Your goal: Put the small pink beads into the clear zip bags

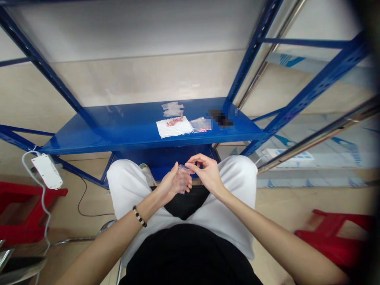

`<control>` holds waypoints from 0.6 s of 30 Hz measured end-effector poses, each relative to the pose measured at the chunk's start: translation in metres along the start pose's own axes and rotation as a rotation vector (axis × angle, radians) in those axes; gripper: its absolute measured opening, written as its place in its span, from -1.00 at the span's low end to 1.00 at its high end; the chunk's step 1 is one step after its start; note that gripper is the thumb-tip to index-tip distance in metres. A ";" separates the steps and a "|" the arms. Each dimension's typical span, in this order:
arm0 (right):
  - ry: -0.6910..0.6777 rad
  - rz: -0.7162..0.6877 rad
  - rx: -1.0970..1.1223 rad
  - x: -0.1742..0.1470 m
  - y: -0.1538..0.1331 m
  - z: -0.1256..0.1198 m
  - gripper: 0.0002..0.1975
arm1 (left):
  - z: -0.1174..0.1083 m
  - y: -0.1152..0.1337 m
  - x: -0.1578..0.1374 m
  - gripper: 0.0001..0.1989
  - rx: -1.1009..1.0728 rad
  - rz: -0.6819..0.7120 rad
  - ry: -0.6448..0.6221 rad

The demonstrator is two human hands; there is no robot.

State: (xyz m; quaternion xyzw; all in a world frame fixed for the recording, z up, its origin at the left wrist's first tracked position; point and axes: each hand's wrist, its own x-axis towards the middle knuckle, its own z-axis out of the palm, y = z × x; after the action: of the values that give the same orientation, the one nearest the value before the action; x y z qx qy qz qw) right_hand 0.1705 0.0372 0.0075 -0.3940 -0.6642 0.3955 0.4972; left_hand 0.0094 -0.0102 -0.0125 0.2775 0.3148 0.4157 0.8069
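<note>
A small clear plastic bag (pixel 183 178) lies against the fingers of my left hand (pixel 168 186), held under the thumb above my lap. My right hand (pixel 210 174) pinches at the bag's upper edge with thumb and forefinger, the other fingers curled. Whatever the bag contains is too blurred to make out. On the blue shelf (pixel 127 126) ahead, small pink and greenish pieces (pixel 174 122) rest on a white sheet (pixel 166 130). Right beside it is a larger clear bag (pixel 197 123) with pink pieces inside. Behind the sheet sits a pile of flat, clear little bags (pixel 172 109).
A dark, pixelated object (pixel 221 118) is at the shelf's right end. On the left, a white power strip (pixel 47 171) hangs by its cable near the blue frame. Red stools (pixel 334 233) stand on both sides. A metal rail (pixel 326 132) runs along the right.
</note>
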 end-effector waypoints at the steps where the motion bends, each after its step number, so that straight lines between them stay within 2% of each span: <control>1: -0.019 -0.009 -0.016 -0.001 0.000 0.001 -0.81 | 0.000 -0.001 0.000 -0.32 0.013 0.001 0.006; 11: -0.091 -0.060 -0.057 -0.007 -0.001 0.006 -0.80 | 0.003 -0.002 -0.002 -0.40 -0.015 0.039 -0.024; 18: -0.188 -0.064 -0.026 -0.010 -0.005 0.006 -0.64 | 0.008 0.005 -0.007 -0.41 -0.139 0.047 -0.028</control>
State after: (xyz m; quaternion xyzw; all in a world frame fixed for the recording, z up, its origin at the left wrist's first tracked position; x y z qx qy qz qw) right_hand 0.1662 0.0258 0.0073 -0.3403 -0.7252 0.4060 0.4397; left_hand 0.0098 -0.0146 -0.0015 0.2341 0.2674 0.4517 0.8183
